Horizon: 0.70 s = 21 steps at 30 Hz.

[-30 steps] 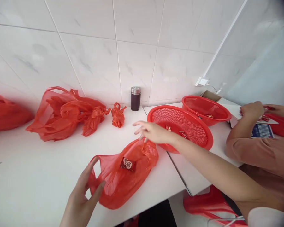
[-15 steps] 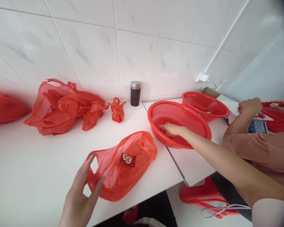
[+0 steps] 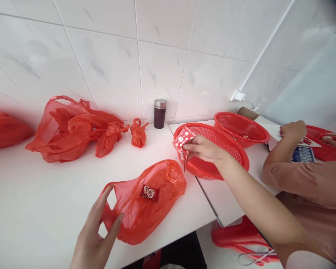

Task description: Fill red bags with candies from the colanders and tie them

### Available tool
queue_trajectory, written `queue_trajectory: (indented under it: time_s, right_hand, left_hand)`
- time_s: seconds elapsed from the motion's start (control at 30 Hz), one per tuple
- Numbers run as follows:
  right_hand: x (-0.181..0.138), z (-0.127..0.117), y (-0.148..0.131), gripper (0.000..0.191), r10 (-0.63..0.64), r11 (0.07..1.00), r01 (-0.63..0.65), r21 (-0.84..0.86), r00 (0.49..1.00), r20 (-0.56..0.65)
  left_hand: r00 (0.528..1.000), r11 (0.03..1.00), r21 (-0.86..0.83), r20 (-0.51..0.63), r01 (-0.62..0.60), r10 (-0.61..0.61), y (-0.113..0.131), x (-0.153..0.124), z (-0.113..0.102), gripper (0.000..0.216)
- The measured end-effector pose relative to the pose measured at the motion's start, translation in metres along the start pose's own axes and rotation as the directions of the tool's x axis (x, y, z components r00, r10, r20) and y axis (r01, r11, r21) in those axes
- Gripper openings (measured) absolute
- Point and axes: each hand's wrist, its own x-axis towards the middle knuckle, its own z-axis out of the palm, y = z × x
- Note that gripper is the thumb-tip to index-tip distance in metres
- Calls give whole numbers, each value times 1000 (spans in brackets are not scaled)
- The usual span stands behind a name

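My right hand [image 3: 203,147] pinches small snack packets above the left rim of the near red basket [image 3: 242,155]. One packet [image 3: 184,137] is red with white dots; another hangs below it, edge-on. On the white table lies a thin red plastic bag [image 3: 156,220]. A dark red sachet [image 3: 149,193] with a white label of characters shows in it. My left hand [image 3: 96,229] is at the bag's mouth, thumb and forefinger spread apart, their tips touching the film by the handle loops. Its other fingers are hidden.
Several knotted red bags [image 3: 70,130] stand along the tiled wall. A dark tumbler [image 3: 159,114] is at the back middle. Behind the near basket sits another red basket [image 3: 240,127]. At right a co-worker's arm [image 3: 282,149] extends over the table. A red stool [image 3: 240,235] is below.
My right hand has risen out of the near basket and moved slightly left, now with packets in its fingers. My left hand and the bag stay nearly as they were.
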Motion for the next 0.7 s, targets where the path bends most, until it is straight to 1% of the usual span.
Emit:
queue_trajectory:
  time_s: [0.07, 0.13, 0.17, 0.23, 0.27, 0.3, 0.33, 0.37, 0.4, 0.5, 0.53, 0.63, 0.67, 0.7]
  right_hand:
    - [1, 29, 10, 29, -17, 998, 11, 68, 997, 81]
    - [2, 57, 23, 30, -11, 998, 1, 60, 986, 167]
    - [3, 70, 31, 30, 1, 1000, -2, 7, 981, 194]
    - [5, 91, 46, 26, 11, 979, 28, -200, 981, 192]
    - [5, 99, 52, 22, -6, 941, 60, -334, 987, 162]
    - [6, 105, 59, 20, -34, 881, 88, -465, 992, 124]
    - [6, 109, 64, 19, -66, 812, 105, -574, 994, 88]
    - [6, 112, 68, 20, -93, 751, 110, -651, 994, 61]
    - [6, 112, 72, 23, -107, 709, 108, -697, 993, 46]
    - [4, 110, 76, 29, -90, 654, 88, -751, 995, 37]
    - [3, 108, 75, 30, -82, 622, 75, -779, 996, 30]
    - [-2, 105, 72, 32, -51, 469, 17, -883, 999, -8]
    - [-3, 105, 71, 32, -39, 432, 7, -902, 999, -10]
    - [-4, 104, 70, 32, -29, 414, 4, -910, 1000, -9]
  left_hand:
    - [1000, 999, -46, 20, -2, 3, 5, -1, 2, 64]
    - [1000, 996, -85, 13, -10, 11, 8, -1, 3, 62]
    - [1000, 995, -94, 9, -16, 17, 8, -1, 4, 61]
    - [999, 994, -106, 10, -31, 33, 6, -2, 4, 61]
    - [999, 993, -111, 14, -36, 38, 3, -2, 3, 62]
    - [999, 993, -116, 21, -37, 40, 1, -3, 3, 64]
    - [999, 992, -120, 27, -33, 36, -2, -3, 2, 65]
    - [999, 992, -121, 28, -27, 31, -4, -4, 2, 67]
    - [999, 993, -118, 27, -22, 25, -5, -4, 2, 67]
    - [1000, 993, -119, 12, -12, 14, -4, -5, 2, 66]
    - [1000, 992, -126, 6, -7, 7, -2, -5, 2, 65]
    - [1000, 988, -152, -9, 10, -11, 3, -5, 3, 62]
    - [1000, 988, -156, -8, 14, -15, 3, -4, 3, 63]
    - [1000, 988, -156, -8, 18, -19, 3, -4, 3, 64]
